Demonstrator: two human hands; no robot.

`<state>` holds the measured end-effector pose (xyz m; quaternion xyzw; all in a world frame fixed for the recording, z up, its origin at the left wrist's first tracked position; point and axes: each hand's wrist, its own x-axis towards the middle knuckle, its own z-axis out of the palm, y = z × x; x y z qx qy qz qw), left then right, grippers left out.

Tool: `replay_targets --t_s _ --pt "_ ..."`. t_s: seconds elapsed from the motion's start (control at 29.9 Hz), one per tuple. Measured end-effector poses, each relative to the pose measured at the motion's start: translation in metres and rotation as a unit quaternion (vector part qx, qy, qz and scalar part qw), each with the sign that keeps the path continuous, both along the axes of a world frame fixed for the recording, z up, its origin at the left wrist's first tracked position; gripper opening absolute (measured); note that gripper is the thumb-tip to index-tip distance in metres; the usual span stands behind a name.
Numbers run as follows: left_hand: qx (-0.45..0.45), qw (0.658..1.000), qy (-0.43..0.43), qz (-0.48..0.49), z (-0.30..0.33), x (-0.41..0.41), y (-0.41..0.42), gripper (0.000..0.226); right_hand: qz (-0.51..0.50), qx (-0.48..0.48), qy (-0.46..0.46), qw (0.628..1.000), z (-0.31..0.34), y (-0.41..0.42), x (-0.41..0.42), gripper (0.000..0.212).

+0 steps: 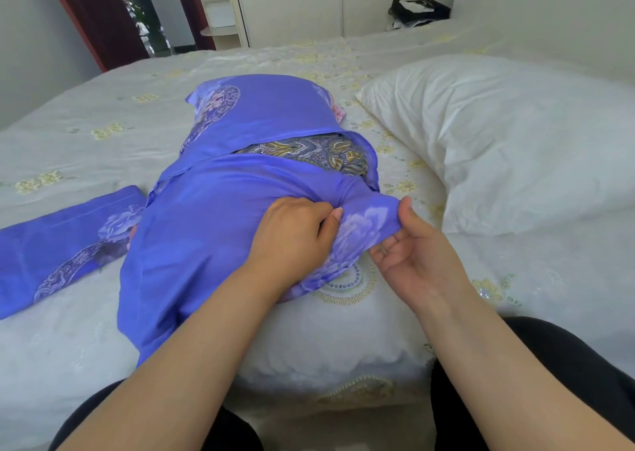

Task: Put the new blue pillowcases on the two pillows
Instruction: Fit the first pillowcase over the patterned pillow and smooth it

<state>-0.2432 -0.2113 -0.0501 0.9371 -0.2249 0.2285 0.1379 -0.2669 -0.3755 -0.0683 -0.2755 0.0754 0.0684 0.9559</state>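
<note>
Both your left hand and right hand pinch the blue pillowcase half-drawn over the patterned pillow mid-bed, while the folded second pillowcase and white pillow wait.

A blue pillowcase half covers one pillow; a second pillowcase lies folded left.

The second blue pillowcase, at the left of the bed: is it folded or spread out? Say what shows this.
Folded. The second blue pillowcase lies flat as a narrow strip with straight edges on the bedspread; neither hand touches it.
</note>
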Motion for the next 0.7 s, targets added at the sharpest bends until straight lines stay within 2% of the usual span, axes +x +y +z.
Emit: replay_targets --t_s 0.07,0.1,0.13,0.2,0.27,0.33,0.4,0.53,0.63,0.7 --pt "-0.021 0.998 0.060 0.013 0.003 0.002 0.001 0.045 -0.016 -0.060 -0.056 0.996 -0.001 0.009 0.003 0.035" --pt "-0.043 0.994 0.098 0.012 0.004 0.003 0.002 0.046 -0.035 -0.148 -0.093 0.984 -0.003 0.013 0.005 0.030" --pt "-0.069 0.989 0.133 0.008 0.005 0.003 0.004 0.046 -0.051 -0.258 -0.133 0.956 -0.005 0.017 0.006 0.025" --pt "-0.142 0.971 0.192 0.003 0.007 0.002 0.008 0.046 -0.039 -0.453 -0.206 0.866 -0.007 0.021 0.005 0.017" --pt "-0.271 0.934 0.233 0.008 0.007 0.003 0.012 0.046 0.008 -0.557 -0.270 0.785 -0.015 0.022 0.006 0.028" --pt "-0.379 0.891 0.250 0.024 0.007 0.006 0.015 0.044 0.028 -0.616 -0.303 0.727 -0.017 0.019 0.006 0.033" --pt "-0.436 0.864 0.247 0.042 0.007 0.006 0.015 0.038 0.021 -0.655 -0.329 0.680 -0.014 0.019 0.005 0.031" --pt "-0.522 0.818 0.222 0.090 0.005 0.011 0.021 0.034 0.007 -0.692 -0.354 0.629 -0.008 0.030 -0.001 0.040" --pt "-0.501 0.825 0.245 0.092 0.005 0.015 0.030 0.033 0.025 -0.698 -0.355 0.622 -0.012 0.035 -0.002 0.052" --pt "-0.456 0.856 0.223 0.095 0.002 0.014 0.029 0.039 0.022 -0.712 -0.348 0.609 -0.010 0.033 -0.001 0.048"
